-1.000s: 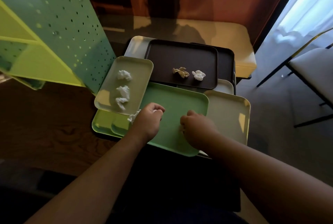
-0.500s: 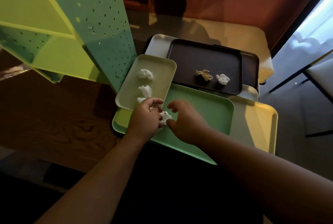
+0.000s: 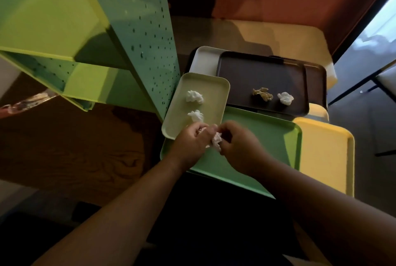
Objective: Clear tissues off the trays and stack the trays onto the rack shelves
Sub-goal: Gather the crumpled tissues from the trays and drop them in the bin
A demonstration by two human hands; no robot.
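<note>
Several trays lie overlapped on a table. A pale green tray [image 3: 216, 90] carries two white tissue balls, one far [image 3: 194, 96] and one nearer [image 3: 196, 115]. Over its near corner my left hand [image 3: 190, 141] is closed on crumpled white tissue [image 3: 216, 141]. My right hand [image 3: 240, 148] touches the same wad from the right, fingers curled around it, above a large green tray [image 3: 267, 137]. A dark brown tray [image 3: 246, 73] behind holds a brownish tissue [image 3: 262, 94] and a white tissue [image 3: 285, 98]. The green perforated rack [image 3: 137, 36] with yellow-green shelves [image 3: 49, 21] stands at the left.
A yellow tray [image 3: 325, 154] lies at the right, a white tray [image 3: 205, 60] and another dark tray [image 3: 317, 77] at the back. Wooden floor shows at the left. A chair frame [image 3: 364, 85] stands at the far right.
My view has shifted left toward the rack. My left hand moved up to the pale tray's near corner and gathered tissue; my right hand came left across the green tray to meet it.
</note>
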